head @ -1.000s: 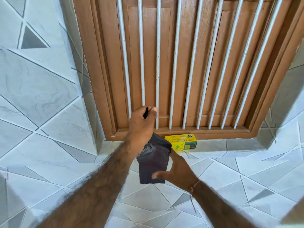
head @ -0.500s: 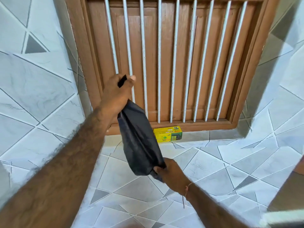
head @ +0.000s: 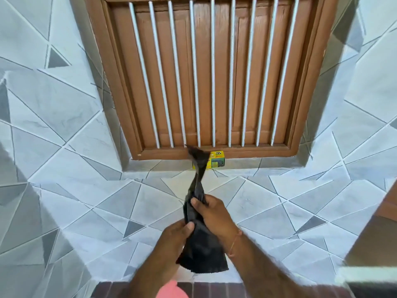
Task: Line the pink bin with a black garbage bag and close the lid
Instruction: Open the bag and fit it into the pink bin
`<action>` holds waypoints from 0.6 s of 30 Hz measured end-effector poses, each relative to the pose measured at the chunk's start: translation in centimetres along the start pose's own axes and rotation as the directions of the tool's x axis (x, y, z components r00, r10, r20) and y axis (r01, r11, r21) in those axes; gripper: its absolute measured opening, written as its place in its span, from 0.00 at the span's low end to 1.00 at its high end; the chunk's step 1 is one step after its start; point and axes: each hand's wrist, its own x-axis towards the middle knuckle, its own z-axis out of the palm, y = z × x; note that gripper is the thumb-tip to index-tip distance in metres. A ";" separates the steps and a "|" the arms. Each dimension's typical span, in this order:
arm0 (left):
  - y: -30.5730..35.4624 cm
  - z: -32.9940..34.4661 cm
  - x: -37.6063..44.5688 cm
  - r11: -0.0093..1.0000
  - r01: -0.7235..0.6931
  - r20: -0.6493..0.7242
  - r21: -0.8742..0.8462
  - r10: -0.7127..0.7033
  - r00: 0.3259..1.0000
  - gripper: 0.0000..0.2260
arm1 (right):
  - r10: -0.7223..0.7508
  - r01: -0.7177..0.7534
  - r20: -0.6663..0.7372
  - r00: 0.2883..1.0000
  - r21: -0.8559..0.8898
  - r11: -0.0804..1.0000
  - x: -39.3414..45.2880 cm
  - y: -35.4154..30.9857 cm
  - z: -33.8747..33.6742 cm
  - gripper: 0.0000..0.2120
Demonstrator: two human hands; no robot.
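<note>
Head view: both hands, left [head: 176, 235] and right [head: 211, 214], grip the folded, twisted black garbage bag [head: 200, 244] before the barred window [head: 204, 78]; pink bin [head: 171, 290] barely visible below. Risk: thin film may tear if pulled apart roughly.

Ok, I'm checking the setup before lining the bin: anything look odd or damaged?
Nothing stands out. Both hands, left and right, hold the black bag, bunched and unopened; no tear shows.

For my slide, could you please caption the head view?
Both hands, left and right, grip a still-folded black garbage bag before a barred wooden window.
</note>
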 end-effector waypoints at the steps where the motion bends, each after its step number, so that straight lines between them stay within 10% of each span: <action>1: -0.1 -0.1 -1.2 0.998 -0.035 -0.005 -0.049 0.035 0.999 0.19 | 0.018 -0.018 -0.001 1.000 0.089 0.996 -0.8 -0.1 0.4 0.07; 5: 1.7 -2.1 -4.3 0.973 -0.087 -0.099 -0.214 0.067 0.993 0.16 | 0.088 -0.105 0.063 0.994 0.377 0.920 -3.3 -0.3 0.9 0.11; 11: 3.6 -4.3 -8.6 0.986 -0.127 -0.375 -0.110 0.077 0.924 0.07 | 0.149 -0.201 0.239 0.959 0.210 0.957 -10.4 1.9 5.0 0.23; 18: 1.6 -7.3 -12.8 0.997 -0.081 -0.401 -0.003 0.073 0.913 0.04 | 0.161 -0.145 -0.123 0.979 0.130 0.981 -15.1 1.7 11.6 0.08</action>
